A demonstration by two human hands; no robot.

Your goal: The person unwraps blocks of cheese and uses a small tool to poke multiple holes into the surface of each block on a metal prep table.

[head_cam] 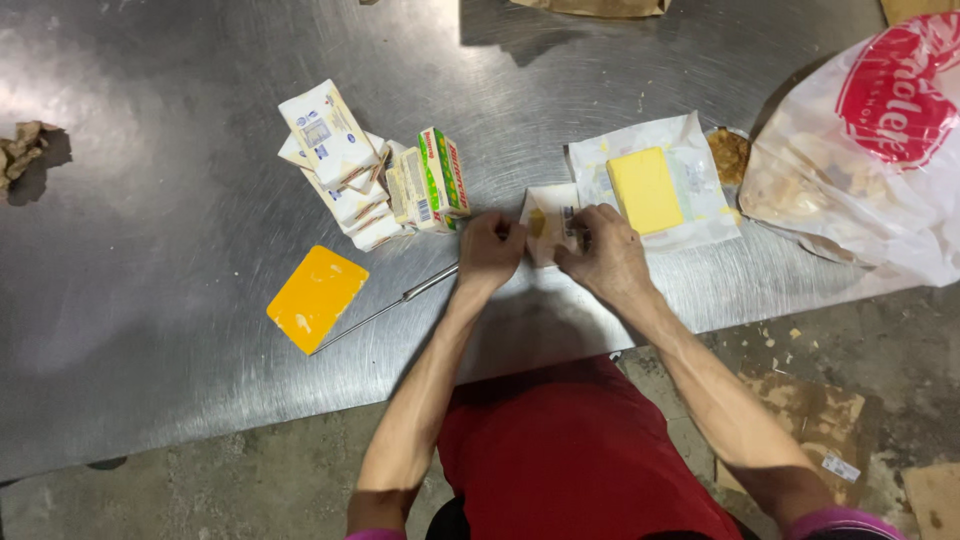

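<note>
My left hand [490,248] and my right hand [605,255] both grip a small wrapped butter block [548,222] on the steel table [180,200], fingers pinching its white wrapper from either side. Just to the right, a bare yellow butter block [645,190] lies on an opened white wrapper [690,160]. To the left stands a pile of wrapped butter packs [345,165], with a green and red carton [442,180] beside it.
A yellow plastic scraper [317,298] and a thin metal knife [400,300] lie near the front left. A large white and red plastic bag [870,150] fills the right. A small dish of brown crumbs [730,155] sits by it. Crumpled paper [20,150] at far left.
</note>
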